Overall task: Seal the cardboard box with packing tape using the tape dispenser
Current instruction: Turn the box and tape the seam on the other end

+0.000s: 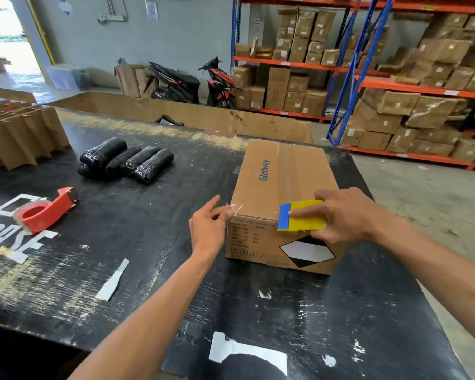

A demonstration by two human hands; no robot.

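— Fingers (pixel 299 213) of my right hand (pixel 348 215) grip the yellow scraper (pixel 310 224) at the box (pixel 283 176) edge; left hand (pixel 209 229) touches loose tape (pixel 235 208), pinch unclear
— Risk?
— Uneven pressure could crease it; dispenser (pixel 45 213) sits well left

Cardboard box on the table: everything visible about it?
The cardboard box is brown, oblong, closed, lying flat on the black table. Its top seam carries clear tape; blue "Glodway" print sits on top, small text and a black-white diamond label on the near end. The right hand holds a yellow-blue tape dispenser on its near top edge; the left hand pinches a loose tape end at the near left corner.
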